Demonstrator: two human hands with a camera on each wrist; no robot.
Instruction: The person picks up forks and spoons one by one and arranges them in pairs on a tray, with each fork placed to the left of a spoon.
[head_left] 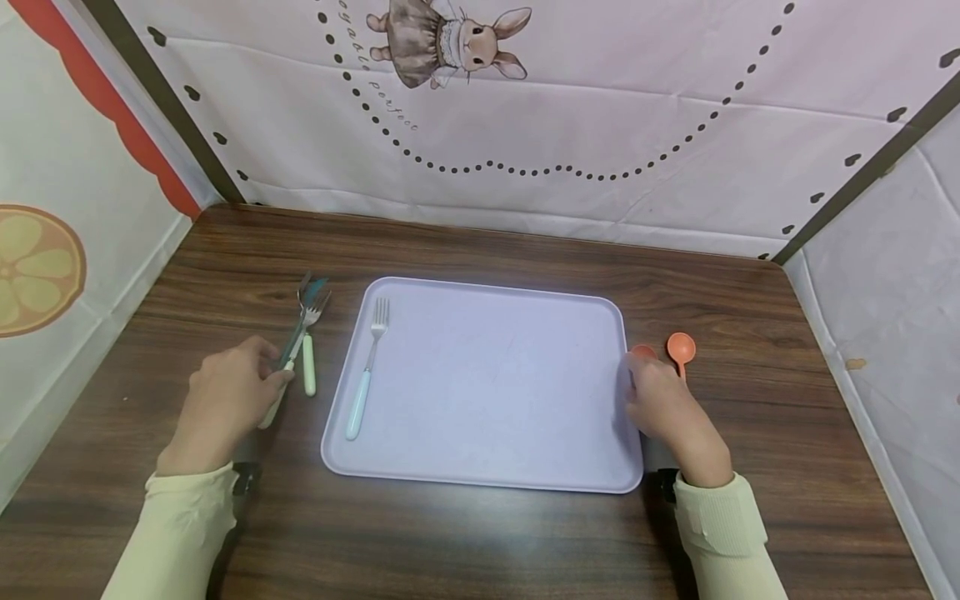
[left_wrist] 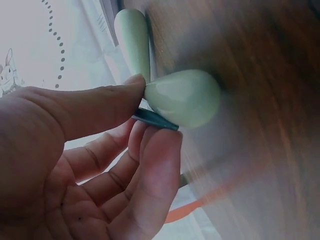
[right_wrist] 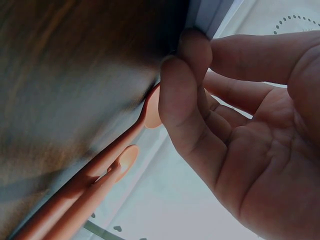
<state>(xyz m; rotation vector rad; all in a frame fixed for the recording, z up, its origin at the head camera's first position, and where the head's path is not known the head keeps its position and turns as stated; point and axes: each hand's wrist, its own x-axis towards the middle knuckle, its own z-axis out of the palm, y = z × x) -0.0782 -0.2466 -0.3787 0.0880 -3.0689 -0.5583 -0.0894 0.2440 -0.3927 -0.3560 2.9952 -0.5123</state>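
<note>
Teal Handle in Fingers, Lilac Tray Awaits

A person's left hand (head_left: 228,392) pinches a slim, dark teal handle (left_wrist: 156,119) between thumb and bent fingers, on the tabletop left of the tray. The thumb tip also meets a glossy, pale green, rounded handle (left_wrist: 187,97). The right hand (head_left: 671,408), fingers curled and tips drawn together, works at the right edge of a rectangular, lilac, raised-rim tray (head_left: 495,383); whether it grips the rim, a spoon or nothing cannot be told.

Close by the left hand, a silver metal fork head (head_left: 317,307) lies in an overlapping cluster of cutlery, a second pale green handle (head_left: 309,367) just beside. Near the right hand sit two small orange spoons, the outer one (head_left: 681,347) in plain sight, the inner one (head_left: 643,352) partly hidden by the hand.

Inside the tray, along its left side, rests a metal fork with a pale blue handle (head_left: 363,396). Around everything spreads a dark brown wood-grain table (head_left: 450,542), backed by a pale cloth printed with a rabbit (head_left: 457,42).

The step in hand appears to be picking a piece out of the left cluster. The next move would seem to call for a firm pinch and a careful lift, keeping the teal piece free of its overlapping neighbours.
</note>
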